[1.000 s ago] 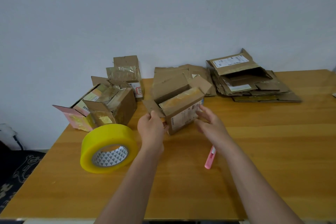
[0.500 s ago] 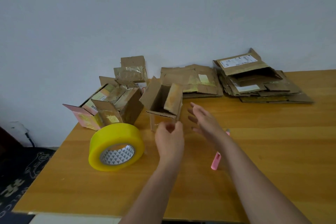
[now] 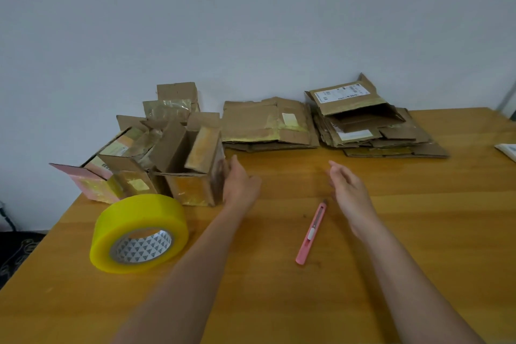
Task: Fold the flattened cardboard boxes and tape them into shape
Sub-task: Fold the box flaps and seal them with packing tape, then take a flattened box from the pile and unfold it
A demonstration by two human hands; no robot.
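A small folded cardboard box (image 3: 192,170) with its top flaps up stands at the left of the wooden table (image 3: 391,232). My left hand (image 3: 238,183) touches its right side with straight fingers. My right hand (image 3: 347,190) hovers over the table with relaxed fingers and holds nothing. A big yellow tape roll (image 3: 138,233) lies in front of the box. A pink utility knife (image 3: 311,233) lies between my arms. Two stacks of flattened boxes, one in the middle (image 3: 265,126) and one to the right (image 3: 374,128), lie along the wall.
More folded boxes (image 3: 122,159) crowd the table's left edge, one with a pink flap, and another box (image 3: 173,103) stands behind them by the wall. A white object (image 3: 506,149) shows at the right edge. The floor lies beyond the table's left side.
The box went from between my hands to the left, next to the other folded boxes. My left hand followed it and now touches its side; my right hand came off it.
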